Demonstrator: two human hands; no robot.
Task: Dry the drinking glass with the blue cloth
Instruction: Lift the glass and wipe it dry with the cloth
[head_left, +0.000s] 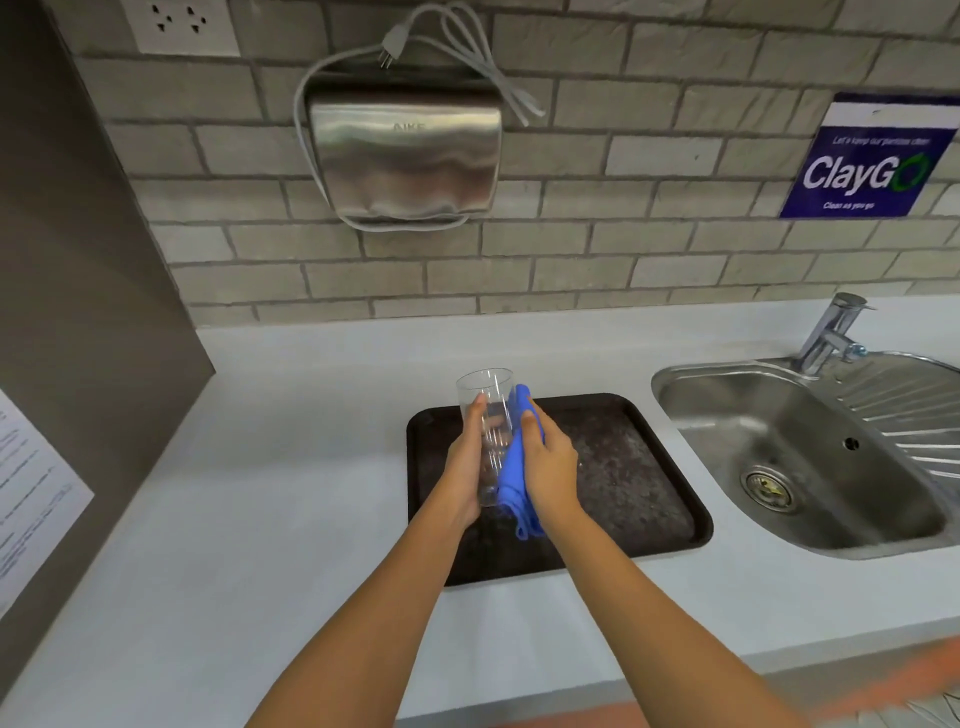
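Gripping the drinking glass (487, 436) upright, the left hand (464, 467) wraps its side above the dark tray (623, 467); at the glass's 3 o'clock, the right hand (551, 462) presses the blue cloth (511, 467) against it, fingers closed on the fabric.

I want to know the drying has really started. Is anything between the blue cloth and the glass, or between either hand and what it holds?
Nothing visible. The left hand grips the drinking glass directly, and the right hand presses the blue cloth against its side, above the dark tray.
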